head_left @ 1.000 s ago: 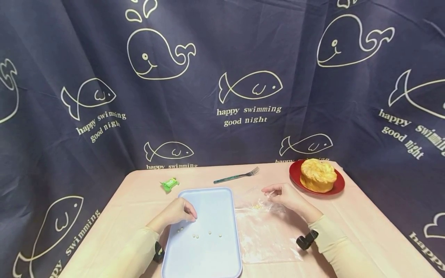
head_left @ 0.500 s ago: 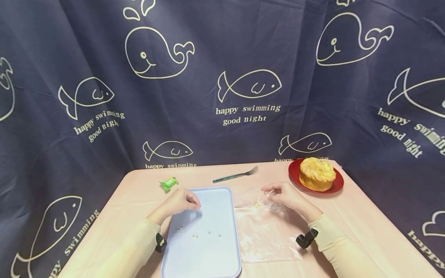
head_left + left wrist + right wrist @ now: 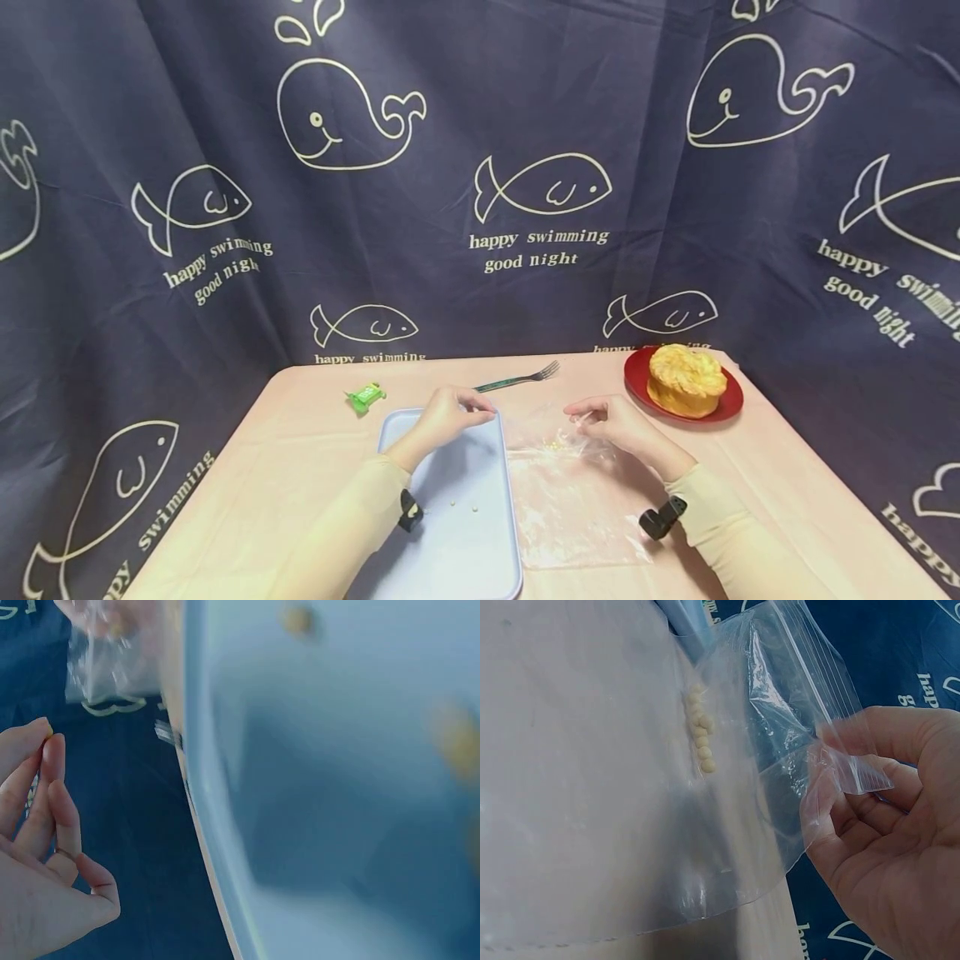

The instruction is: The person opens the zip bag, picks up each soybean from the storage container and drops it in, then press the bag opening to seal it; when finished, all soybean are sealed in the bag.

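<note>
My left hand [image 3: 453, 414] is above the far right corner of the light blue tray [image 3: 487, 550]. Between its thumb and index fingertip it pinches a small cream-coloured pill [image 3: 49, 733]. My right hand [image 3: 618, 423] grips the mouth of a clear zip-lock bag [image 3: 577, 508] lying flat to the right of the tray, its zip end lifted. A row of several round cream pills [image 3: 702, 735] lies inside the bag. On the tray, a few more loose pills [image 3: 475, 509] are visible, and my left forearm covers part of the tray.
A fork [image 3: 525, 379] lies behind the tray, its handle end partly hidden by my left hand. A green wrapped candy [image 3: 366, 398] is at the back left. On the back right, a red plate [image 3: 637, 383] bears a round golden bread [image 3: 686, 383].
My left hand has moved right and away from me, from over the tray's left side to its far right corner. My right hand and the bag stay in place.
</note>
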Available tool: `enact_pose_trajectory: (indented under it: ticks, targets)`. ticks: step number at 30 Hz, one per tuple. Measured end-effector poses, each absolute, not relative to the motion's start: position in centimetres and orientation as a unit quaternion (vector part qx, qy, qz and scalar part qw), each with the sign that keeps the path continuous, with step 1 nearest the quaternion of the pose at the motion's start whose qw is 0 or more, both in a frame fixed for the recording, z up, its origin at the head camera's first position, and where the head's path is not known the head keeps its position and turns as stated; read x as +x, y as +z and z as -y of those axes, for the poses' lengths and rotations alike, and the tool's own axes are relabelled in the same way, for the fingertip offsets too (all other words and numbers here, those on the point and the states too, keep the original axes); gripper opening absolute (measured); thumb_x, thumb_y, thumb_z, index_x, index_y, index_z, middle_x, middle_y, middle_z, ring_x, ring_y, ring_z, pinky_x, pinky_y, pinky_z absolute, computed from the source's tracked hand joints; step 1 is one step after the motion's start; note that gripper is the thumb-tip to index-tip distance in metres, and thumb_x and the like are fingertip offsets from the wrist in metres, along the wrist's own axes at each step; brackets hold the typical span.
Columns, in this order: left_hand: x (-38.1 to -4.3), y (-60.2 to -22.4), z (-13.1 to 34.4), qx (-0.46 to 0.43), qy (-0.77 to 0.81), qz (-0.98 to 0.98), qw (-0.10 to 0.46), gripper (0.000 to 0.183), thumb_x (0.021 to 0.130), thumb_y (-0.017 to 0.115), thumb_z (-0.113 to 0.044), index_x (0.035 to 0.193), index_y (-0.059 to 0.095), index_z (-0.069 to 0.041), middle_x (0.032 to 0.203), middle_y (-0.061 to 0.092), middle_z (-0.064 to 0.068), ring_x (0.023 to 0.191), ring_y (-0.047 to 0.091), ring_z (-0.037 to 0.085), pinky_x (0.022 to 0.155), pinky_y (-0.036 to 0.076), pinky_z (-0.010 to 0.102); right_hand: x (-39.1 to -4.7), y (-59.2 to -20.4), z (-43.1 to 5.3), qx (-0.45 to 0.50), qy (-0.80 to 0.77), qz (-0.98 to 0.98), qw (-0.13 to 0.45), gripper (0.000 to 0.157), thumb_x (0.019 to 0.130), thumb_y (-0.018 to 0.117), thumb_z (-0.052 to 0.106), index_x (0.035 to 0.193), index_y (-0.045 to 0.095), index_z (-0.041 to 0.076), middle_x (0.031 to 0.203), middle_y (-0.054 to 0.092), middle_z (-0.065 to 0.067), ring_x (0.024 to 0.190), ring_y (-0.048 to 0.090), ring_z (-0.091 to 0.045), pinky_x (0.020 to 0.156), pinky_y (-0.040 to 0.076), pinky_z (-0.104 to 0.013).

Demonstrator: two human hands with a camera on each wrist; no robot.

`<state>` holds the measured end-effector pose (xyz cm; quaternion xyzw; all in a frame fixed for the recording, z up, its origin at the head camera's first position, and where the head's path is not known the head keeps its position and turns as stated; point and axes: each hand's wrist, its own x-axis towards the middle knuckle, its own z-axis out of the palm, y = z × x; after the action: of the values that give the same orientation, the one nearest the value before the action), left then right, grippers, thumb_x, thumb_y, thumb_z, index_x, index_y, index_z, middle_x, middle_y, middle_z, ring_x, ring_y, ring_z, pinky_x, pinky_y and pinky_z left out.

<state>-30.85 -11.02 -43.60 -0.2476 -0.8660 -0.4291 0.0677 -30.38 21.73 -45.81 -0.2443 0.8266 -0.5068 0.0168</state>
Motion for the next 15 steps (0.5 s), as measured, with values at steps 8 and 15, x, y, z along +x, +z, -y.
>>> enact_pose_trajectory:
  ticks: [8, 15]
  targets:
    - [-31.3, -43.5, 6.2, -0.251, -0.447, 0.858, 0.034, 0.004, 0.087, 0.082, -0.020, 0.091, 0.082, -0.018, 0.088, 0.074, -0.012, 0.078, 0.060, 0.007, 0.069, 0.049, 0.026, -30.1, -45.8, -21.8, -0.250, -0.515, -0.820, 0.022, 0.034, 0.084, 0.067, -0.011, 0.118, 0.065, -0.017, 0.105, 0.070, -0.029, 0.077, 0.063, -0.015, 0.062, 0.050, -0.020]
    - [-31.4, -44.2, 4.3, -0.263, -0.440, 0.859, 0.016, 0.005, 0.087, 0.082, -0.018, 0.091, 0.082, -0.021, 0.088, 0.074, -0.015, 0.081, 0.060, 0.008, 0.071, 0.049, 0.027, -30.2, -45.8, -21.9, -0.249, -0.505, -0.826, 0.018, 0.034, 0.084, 0.068, -0.010, 0.118, 0.065, -0.017, 0.104, 0.070, -0.029, 0.078, 0.064, -0.017, 0.061, 0.050, -0.020]
